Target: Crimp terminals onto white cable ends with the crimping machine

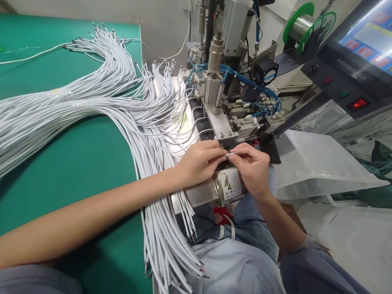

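Both hands meet at the front of a bench machine [214,94], pinching the end of a thin white cable [231,154]. My left hand [200,163] has thumb and forefinger closed on it from the left. From the right, the fingertips of my right hand [252,167] press on its tip, whose fine detail is too small to make out. Just below the hands is a metal block with a warning label [232,188]. A large bundle of white cables [156,163] lies left of the machine, passing under my left forearm, with coloured wire ends hanging over the edge.
A green mat [76,171] covers the table at left. More bundled cables [107,73] lie at the back. A wire spool [303,26] and a control screen [364,53] stand at the upper right. Below them sits a translucent plastic bin [324,163].
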### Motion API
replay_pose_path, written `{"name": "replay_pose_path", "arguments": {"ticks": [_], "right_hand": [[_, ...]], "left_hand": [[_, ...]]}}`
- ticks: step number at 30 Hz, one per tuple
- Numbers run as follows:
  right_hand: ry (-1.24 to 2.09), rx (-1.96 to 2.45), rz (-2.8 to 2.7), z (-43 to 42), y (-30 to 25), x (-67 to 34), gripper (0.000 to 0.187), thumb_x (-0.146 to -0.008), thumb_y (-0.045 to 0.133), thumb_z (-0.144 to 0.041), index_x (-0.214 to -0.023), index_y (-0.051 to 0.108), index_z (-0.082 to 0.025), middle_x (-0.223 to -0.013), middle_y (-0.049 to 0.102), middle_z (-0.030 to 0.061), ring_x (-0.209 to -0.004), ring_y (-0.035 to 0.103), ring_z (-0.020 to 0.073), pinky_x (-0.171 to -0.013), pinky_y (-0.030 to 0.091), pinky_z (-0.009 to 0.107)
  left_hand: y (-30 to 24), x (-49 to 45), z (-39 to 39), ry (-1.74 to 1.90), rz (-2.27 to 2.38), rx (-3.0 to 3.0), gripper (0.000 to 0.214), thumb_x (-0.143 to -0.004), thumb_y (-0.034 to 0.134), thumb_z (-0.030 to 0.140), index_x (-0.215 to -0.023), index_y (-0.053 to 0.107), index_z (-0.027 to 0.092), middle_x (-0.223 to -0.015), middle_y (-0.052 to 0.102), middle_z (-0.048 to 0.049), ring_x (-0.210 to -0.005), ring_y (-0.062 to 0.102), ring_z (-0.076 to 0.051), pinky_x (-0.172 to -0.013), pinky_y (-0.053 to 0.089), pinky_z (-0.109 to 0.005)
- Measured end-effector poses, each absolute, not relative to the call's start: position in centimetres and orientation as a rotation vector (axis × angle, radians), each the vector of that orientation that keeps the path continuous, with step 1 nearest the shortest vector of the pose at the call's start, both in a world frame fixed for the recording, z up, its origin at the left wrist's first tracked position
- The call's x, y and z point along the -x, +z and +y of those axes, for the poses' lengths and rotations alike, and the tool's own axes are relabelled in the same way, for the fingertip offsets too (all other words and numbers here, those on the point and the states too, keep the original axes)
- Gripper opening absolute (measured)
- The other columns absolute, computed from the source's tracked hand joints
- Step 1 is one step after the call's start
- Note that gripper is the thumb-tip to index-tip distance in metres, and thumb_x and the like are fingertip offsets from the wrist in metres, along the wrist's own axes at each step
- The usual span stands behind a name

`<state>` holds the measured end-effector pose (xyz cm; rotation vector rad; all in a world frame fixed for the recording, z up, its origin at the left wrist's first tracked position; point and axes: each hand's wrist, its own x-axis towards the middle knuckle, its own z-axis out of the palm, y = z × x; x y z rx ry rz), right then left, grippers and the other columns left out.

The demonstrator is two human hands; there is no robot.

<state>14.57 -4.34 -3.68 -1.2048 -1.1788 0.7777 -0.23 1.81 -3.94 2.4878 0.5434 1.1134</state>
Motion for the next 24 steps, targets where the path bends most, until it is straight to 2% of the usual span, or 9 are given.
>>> {"name": "replay_pose_path", "arguments": {"ticks": [3,8,12,18,21,24], "right_hand": [[0.727,1.246,-1.265,-4.4,-3.5,-14.9,0.008,-0.075,0.064,-0.025,-0.074,0.069,-0.018,-0.074,0.064,0.0032,-0.066,0.059,0.0135,-0.056,0.049,0.027],[0.595,1.343,-1.463,-4.6,-3.0,-16.0,0.012,-0.079,0.060,-0.024,-0.074,0.070,-0.017,-0.072,0.063,0.0039,-0.067,0.057,0.0144,-0.054,0.044,0.027],[0.481,1.353,-1.479,-4.5,-3.0,-15.4,0.015,-0.079,0.060,-0.023,-0.068,0.068,-0.016,-0.061,0.057,0.0013,-0.055,0.049,0.0112,-0.047,0.036,0.025],[0.260,1.366,-1.435,-4.5,-3.6,-13.8,0.015,-0.082,0.055,-0.022,-0.076,0.069,-0.017,-0.060,0.055,0.0001,-0.053,0.045,0.0105,-0.048,0.034,0.026],[0.191,1.385,-1.557,-4.5,-3.1,-14.6,0.017,-0.081,0.054,-0.019,-0.068,0.064,-0.016,-0.055,0.045,-0.0023,-0.049,0.038,0.0088,-0.047,0.030,0.026],[0.351,1.432,-1.700,-4.1,-2.5,-15.7,0.024,-0.081,0.053,-0.020,-0.057,0.055,-0.017,-0.052,0.037,-0.0040,-0.047,0.033,0.0078,-0.048,0.028,0.025]], "left_hand": [[-4.0,0.2,2.0,1.081,0.487,-2.468,0.021,-0.089,0.044,0.016,-0.090,0.065,0.013,-0.076,0.062,-0.0051,-0.067,0.057,-0.010,-0.059,0.045,-0.020],[-4.3,0.2,2.1,1.094,0.490,-2.563,0.025,-0.088,0.041,0.013,-0.088,0.066,0.013,-0.072,0.060,-0.0053,-0.066,0.054,-0.012,-0.057,0.043,-0.022],[-4.3,0.2,1.9,1.169,0.519,-2.578,0.024,-0.087,0.042,0.013,-0.082,0.066,0.014,-0.067,0.058,-0.0040,-0.061,0.051,-0.011,-0.054,0.041,-0.023],[-4.0,0.3,1.5,1.191,0.611,-2.642,0.021,-0.087,0.046,0.017,-0.076,0.064,0.014,-0.062,0.055,-0.0010,-0.058,0.049,-0.010,-0.051,0.039,-0.021],[-3.8,0.4,1.4,1.177,0.685,-2.837,0.022,-0.086,0.043,0.014,-0.080,0.064,0.015,-0.065,0.057,-0.0019,-0.058,0.046,-0.011,-0.051,0.037,-0.023],[-3.7,0.4,1.2,1.134,0.736,-3.030,0.023,-0.082,0.041,0.009,-0.086,0.063,0.014,-0.072,0.060,-0.0034,-0.062,0.045,-0.013,-0.052,0.036,-0.025]]}}
